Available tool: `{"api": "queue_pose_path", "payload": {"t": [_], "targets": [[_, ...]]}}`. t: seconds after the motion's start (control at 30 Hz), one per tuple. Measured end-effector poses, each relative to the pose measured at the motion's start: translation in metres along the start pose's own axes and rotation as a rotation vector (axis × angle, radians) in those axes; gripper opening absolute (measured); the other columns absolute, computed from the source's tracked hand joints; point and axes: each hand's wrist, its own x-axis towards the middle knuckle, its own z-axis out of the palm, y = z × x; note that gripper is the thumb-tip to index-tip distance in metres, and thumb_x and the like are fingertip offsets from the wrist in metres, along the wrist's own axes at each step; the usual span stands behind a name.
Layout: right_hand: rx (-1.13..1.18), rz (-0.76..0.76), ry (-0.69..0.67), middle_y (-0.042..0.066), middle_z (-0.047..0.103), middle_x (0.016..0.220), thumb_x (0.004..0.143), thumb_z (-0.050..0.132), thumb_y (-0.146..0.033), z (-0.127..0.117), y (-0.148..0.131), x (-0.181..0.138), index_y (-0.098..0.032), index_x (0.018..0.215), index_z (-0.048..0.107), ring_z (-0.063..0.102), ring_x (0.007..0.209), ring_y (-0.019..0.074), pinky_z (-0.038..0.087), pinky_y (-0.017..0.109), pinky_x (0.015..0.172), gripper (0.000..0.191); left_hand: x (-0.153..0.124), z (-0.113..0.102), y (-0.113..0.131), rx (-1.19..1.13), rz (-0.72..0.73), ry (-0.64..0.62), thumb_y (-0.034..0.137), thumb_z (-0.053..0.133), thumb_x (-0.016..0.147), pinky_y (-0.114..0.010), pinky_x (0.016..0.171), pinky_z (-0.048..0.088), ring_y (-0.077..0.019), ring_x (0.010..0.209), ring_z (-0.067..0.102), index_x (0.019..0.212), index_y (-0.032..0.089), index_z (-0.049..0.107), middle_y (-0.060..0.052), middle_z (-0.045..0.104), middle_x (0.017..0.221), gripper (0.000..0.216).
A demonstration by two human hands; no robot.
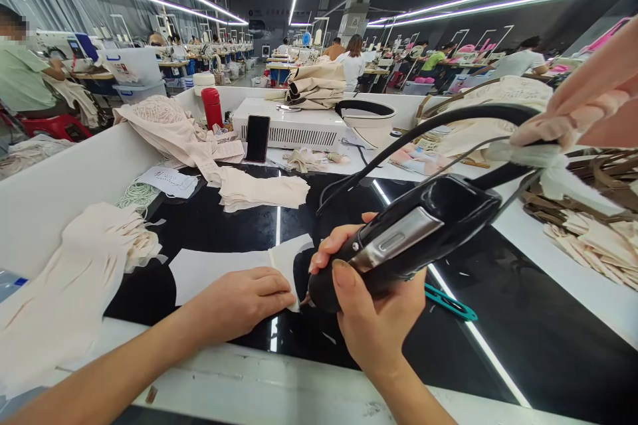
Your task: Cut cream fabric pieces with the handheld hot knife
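My right hand (373, 299) is wrapped round a black corded hand tool (399, 239) with a silver lever on its side. The tool slants down to the left, its lower end just beside my left fingertips; its working tip is mostly hidden. Palm down, my left hand (244, 299) presses with its fingers together on the edge of a pale fabric piece (288, 259). The left thumb is hidden. A white sheet-like piece (204, 272) adjoins it on the black glossy work surface (538, 319). Under the tool's right side lies a teal-handled tool (451, 302).
Beige fabric pieces (262, 189) lie ahead, with a phone (258, 138) propped behind them. A vented white box (289, 126) stands farther back. Cream fabric (74, 279) piles up at left. The tool's thick black cord (448, 116) arches right to a pinkish wrapped strip (588, 93).
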Motion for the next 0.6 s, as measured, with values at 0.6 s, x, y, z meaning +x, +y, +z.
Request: {"api": "queue_pose_path", "payload": {"t": [0.6], "targets": [[0.016,0.017,0.000,-0.005,0.072,0.085,0.080,0.075,-0.007,0.0040,0.0006,-0.0004,-0.028,0.117,0.060,0.068,0.062,0.0118,0.061,0.025,0.056,0.045,-0.0008,0.0010,-0.0018,0.005,0.010,0.014,0.007,0.043,0.108,-0.033,0.103,0.059,-0.0221,0.113,0.070,0.125,0.014,0.064,-0.011,0.073,0.122,0.029]]}}
